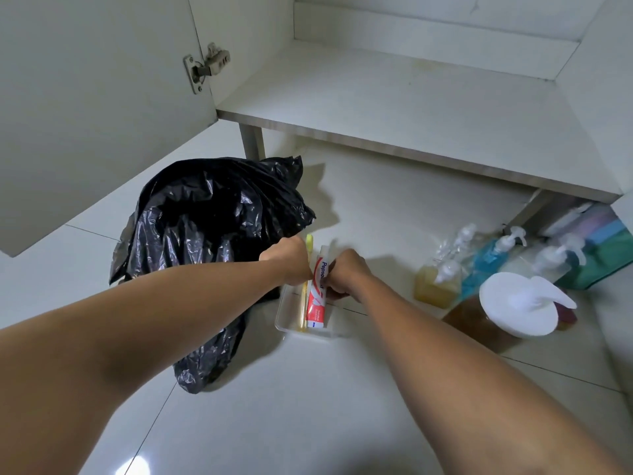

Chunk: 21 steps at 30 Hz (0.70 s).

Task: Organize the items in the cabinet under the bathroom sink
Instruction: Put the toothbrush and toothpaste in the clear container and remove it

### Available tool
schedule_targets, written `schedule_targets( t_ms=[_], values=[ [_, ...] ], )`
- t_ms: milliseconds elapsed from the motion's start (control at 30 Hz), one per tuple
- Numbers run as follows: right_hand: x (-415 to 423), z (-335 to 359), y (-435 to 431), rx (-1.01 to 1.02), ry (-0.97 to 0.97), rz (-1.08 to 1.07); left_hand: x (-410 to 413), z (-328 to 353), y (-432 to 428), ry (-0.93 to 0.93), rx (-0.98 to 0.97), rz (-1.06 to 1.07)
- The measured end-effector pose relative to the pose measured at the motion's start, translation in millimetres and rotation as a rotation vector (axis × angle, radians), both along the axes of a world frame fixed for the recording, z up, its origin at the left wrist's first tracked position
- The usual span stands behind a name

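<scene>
At the centre of the frame the left hand (291,260) had its grip closed around a yellow plastic toothbrush (306,286), whose pale head stuck up above the fingers. Just beside it the right hand (346,272) gripped a red-and-white toothpaste tube (317,296) near its cap end. Both items stood tilted in a shallow clear plastic tray (284,320) resting on the white tiled floor (308,406). Touching the tray on its left, a crumpled black plastic rubbish bag (205,241) gaped open. At the right of the frame stood a cluster of pump bottles: a clear one with yellow liquid (436,286), one with blue liquid (486,262), and nearest the camera a brown one with a wide white pump top (520,303). Folded cloths in green and pastel colours (603,245) lay at the right edge. Across the upper half, the white cabinet shelf (411,108) was bare, its white door (85,97) swung open at the upper left
</scene>
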State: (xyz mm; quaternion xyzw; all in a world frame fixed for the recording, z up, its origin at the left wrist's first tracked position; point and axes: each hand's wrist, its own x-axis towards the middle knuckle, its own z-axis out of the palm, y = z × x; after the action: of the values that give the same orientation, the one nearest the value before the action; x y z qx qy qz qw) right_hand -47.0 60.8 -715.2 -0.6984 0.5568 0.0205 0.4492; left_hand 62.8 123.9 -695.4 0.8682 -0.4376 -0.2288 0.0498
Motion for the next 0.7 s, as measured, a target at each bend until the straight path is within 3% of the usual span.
schedule_targets(
  t_ms=[333,700],
  values=[
    [3,-7,-2,-0.171,0.056,0.024,0,-6,-5,-0.067,0.011,-0.016],
    [-14,9,1,-0.260,-0.032,-0.227,3,-2,12,-0.005,-0.064,-0.055]
  ],
)
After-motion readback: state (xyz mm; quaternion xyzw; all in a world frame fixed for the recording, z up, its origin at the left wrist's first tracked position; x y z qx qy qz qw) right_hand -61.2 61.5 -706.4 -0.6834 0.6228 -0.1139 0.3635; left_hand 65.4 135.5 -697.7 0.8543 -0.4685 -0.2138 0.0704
